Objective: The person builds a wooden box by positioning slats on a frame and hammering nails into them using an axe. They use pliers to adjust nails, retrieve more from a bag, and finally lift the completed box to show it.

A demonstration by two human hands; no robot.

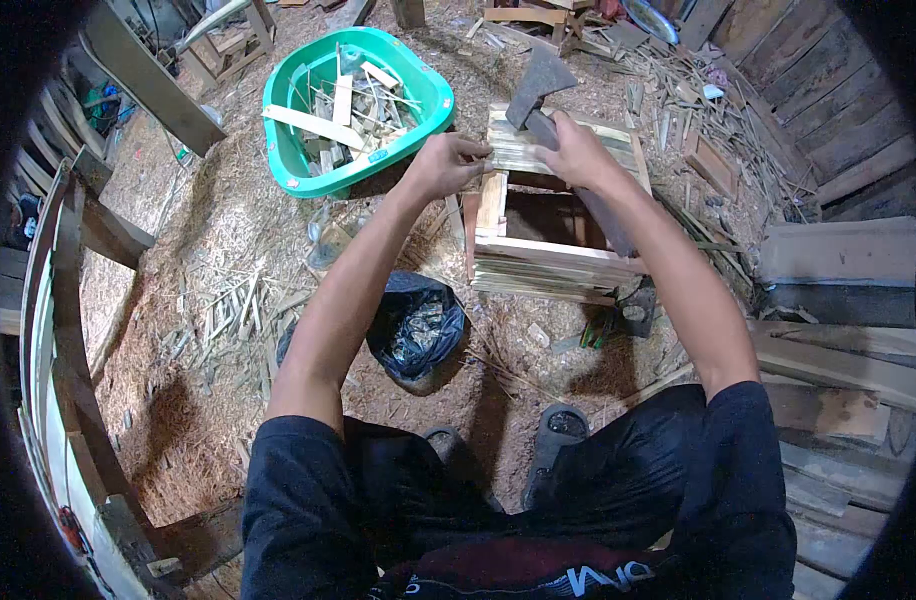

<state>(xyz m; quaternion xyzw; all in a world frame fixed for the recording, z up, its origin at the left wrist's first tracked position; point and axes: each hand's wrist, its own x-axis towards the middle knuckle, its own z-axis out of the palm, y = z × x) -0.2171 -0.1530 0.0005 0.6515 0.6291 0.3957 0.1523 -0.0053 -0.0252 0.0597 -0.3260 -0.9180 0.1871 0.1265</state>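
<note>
A wooden slatted crate [558, 250] stands in front of me, with an opening in its top that shows a dark inside. My right hand [576, 150] is wrapped round the handle of a hatchet [541, 82], near its head. The blade points up and away, and the handle runs down over the crate's opening. At the crate's left top edge is my left hand [450, 165], its fingers pinched together by the end of a slat. Whatever lies between those fingers is too small to make out.
A green tub [278, 150] of wood scraps stands at the upper left. Near my feet sits a black plastic bag [418, 325]. Planks [838, 370] are stacked at the right, and a curved wooden frame [68, 350] is on the left. Shavings cover the floor.
</note>
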